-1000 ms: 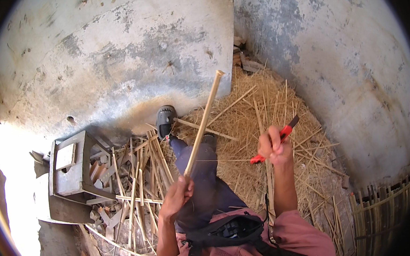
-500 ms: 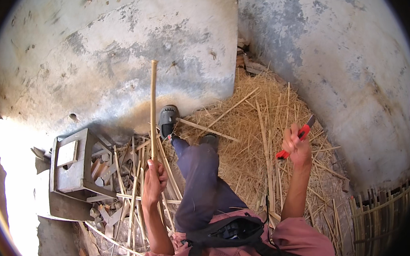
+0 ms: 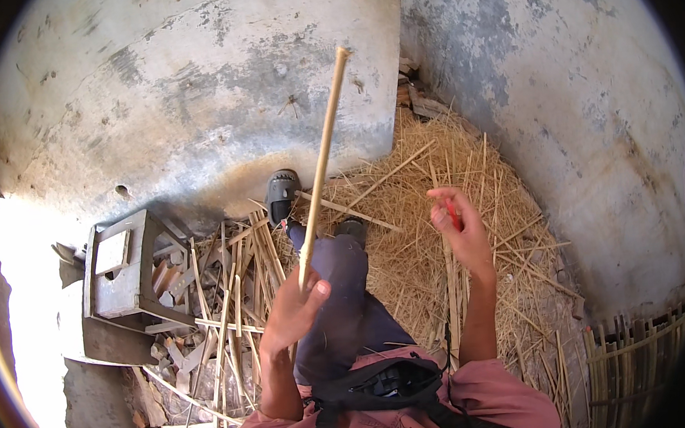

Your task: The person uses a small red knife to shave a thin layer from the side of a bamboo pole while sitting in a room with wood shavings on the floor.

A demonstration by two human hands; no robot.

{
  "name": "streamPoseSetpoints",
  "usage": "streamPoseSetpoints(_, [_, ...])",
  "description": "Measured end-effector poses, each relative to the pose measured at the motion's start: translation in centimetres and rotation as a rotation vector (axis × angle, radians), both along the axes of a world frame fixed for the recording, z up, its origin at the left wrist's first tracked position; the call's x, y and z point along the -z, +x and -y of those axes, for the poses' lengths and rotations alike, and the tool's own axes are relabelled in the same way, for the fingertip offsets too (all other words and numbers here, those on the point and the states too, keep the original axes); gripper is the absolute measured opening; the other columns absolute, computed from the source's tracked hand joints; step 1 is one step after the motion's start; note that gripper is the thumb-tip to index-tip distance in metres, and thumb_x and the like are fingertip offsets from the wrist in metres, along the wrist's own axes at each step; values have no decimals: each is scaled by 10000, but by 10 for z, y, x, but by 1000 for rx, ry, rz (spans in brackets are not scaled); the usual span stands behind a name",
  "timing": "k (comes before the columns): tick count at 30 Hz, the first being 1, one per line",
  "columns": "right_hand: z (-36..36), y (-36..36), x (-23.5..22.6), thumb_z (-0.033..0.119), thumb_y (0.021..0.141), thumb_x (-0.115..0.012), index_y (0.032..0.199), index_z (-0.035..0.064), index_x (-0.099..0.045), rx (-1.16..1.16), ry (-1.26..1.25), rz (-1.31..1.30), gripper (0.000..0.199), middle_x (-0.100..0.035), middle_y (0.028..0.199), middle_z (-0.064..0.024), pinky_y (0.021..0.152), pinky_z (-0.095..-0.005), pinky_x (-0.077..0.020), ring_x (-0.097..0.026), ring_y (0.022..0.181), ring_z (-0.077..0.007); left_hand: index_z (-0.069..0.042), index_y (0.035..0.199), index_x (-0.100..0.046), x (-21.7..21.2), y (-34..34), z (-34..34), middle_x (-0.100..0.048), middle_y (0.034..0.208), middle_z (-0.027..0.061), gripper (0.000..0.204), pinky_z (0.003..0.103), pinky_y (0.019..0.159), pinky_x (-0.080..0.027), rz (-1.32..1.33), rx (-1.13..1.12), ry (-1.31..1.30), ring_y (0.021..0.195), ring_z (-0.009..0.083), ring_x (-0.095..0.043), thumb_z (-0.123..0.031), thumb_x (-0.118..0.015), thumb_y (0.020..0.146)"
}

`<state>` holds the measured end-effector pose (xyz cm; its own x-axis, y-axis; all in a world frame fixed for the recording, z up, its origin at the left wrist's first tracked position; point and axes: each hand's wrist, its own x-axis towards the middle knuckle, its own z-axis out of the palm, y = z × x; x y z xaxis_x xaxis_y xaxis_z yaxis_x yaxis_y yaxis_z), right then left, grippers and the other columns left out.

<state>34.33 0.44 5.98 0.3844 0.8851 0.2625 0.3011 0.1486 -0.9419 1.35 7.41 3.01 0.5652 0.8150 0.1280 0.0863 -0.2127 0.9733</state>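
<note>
A stick (image 3: 324, 164) is clasped in the left hand (image 3: 295, 312). Over straw (image 3: 404, 277), a red tool (image 3: 452, 212) is gripped by the right hand (image 3: 467, 238).

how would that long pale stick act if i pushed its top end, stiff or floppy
The long pale stick is probably fairly stiff: held low down, it stands up nearly straight with no visible sag. It looks light for its length, being so slender. A push at the top would likely swing it easily, since most of its length is unsupported.
</note>
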Motion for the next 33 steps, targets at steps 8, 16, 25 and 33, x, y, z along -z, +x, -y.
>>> streamPoseSetpoints(8, [6,-60,-4,240,1068,-658,1174,30,-623,-275,61,-123,239,-646,977,-17,733,-288,-466,-548,782,-100,-36,1061,-543,-20,26,25,-478,794,0,534,299,608,-374,-69,-9,45,699,101,-431,-566,-603,1063])
streamPoseSetpoints(16, [7,-90,-5,228,962,-795,1093,15,-690,-279,151,316,271,-655,860,-101,644,-321,-514,-649,707,-211,33,1267,-505,-32,28,34,-518,776,63,522,340,580,-409,-180,-50,146,657,148,-473,-416,-675,1063])
streamPoseSetpoints(25, [1,-99,14,217,907,-819,1104,53,-738,-249,316,511,269,-661,824,-70,591,-354,-530,-686,682,-248,41,1166,-506,-48,34,37,-658,761,250,495,485,606,-477,-235,-105,165,718,474,-661,-365,-745,1017])
streamPoseSetpoints(33, [1,-107,11,201,909,-820,1115,7,-755,-180,378,536,290,-722,849,-104,560,-346,-540,-697,642,-246,147,1404,-479,-24,36,36,-574,709,182,634,446,575,-412,-112,-142,251,584,321,-518,-334,-699,1055])
